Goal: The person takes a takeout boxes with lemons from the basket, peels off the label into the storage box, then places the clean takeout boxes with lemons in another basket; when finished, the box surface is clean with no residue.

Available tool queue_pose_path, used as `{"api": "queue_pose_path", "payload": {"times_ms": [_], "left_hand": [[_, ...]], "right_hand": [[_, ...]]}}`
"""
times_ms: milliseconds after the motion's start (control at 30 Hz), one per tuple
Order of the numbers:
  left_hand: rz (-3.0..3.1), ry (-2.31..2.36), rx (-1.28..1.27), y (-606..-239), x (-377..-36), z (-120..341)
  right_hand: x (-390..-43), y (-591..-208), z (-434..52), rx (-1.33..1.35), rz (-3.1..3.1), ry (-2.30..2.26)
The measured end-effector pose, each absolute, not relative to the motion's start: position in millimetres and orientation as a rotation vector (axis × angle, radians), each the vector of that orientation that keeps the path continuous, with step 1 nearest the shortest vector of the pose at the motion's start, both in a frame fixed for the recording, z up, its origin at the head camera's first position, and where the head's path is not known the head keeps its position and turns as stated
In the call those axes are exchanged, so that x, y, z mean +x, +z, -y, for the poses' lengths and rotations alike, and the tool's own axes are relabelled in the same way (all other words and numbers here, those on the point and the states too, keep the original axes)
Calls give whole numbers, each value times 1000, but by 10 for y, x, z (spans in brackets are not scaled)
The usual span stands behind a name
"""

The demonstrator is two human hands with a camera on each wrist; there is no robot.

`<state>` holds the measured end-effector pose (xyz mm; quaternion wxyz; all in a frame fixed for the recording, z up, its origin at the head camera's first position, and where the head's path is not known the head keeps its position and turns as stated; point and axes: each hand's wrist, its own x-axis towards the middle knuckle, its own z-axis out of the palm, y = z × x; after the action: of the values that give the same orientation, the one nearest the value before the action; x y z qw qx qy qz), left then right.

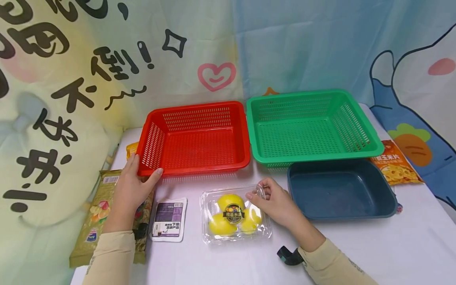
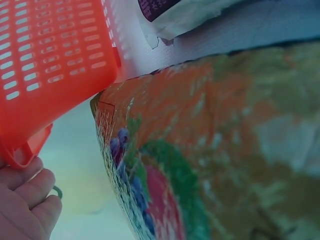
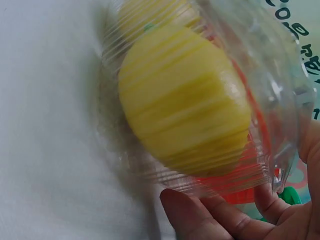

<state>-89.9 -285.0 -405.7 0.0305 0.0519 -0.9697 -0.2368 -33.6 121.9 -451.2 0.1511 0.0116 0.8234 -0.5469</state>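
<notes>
I am pinching the clear fruit box [image 1: 235,213] at its corner with the right hand [image 1: 274,202]; it is probably flexing, risking slippage. Left hand [image 1: 133,184] is clasping the red basket [image 1: 194,136] corner.

bright, even light from above fills the head view, with only soft, short shadows under the red basket [image 1: 194,136] and the green basket [image 1: 310,124]. the picture bends at its edges. glare glints on the clear fruit box [image 3: 200,95]. both wrist views are close, soft and blurred.
</notes>
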Motion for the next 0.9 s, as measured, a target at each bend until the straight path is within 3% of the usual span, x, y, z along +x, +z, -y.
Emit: {"api": "queue_pose_path", "payload": {"times_ms": [900], "left_hand": [[2985, -722, 135, -4071, -909, 2868]], "right_hand": [[-397, -4630, -1167, 114, -2460, -1546]]}}
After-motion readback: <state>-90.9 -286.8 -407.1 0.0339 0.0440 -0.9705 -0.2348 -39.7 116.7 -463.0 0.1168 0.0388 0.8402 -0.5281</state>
